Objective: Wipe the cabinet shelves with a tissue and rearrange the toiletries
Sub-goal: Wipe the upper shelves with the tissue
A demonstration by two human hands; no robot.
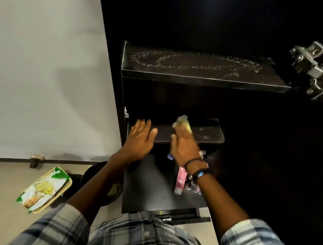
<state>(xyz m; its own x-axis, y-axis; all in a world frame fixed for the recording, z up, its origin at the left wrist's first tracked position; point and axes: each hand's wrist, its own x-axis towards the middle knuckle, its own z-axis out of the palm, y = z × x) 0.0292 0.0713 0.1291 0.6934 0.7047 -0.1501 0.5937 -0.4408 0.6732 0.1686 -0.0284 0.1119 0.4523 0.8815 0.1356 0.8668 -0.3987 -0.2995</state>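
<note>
A black cabinet stands open in front of me. Its upper shelf (205, 76) carries dusty swirl marks. My left hand (140, 140) lies flat with spread fingers on the left end of the middle shelf (212, 133). My right hand (184, 143) holds a crumpled tissue (184, 121) against the same shelf; the tissue is blurred. On the lowest shelf (150, 188), partly hidden under my right wrist, lie a pink tube (180, 180), a blue-capped item (170, 156) and small bottles (193, 186).
A green and white packet (43, 187) rests on a tan tray (66, 187) on the floor at the left. A dark round object (99, 171) sits beside the cabinet. The metal hinge (311, 64) of the open door juts out at the upper right. A white wall fills the left.
</note>
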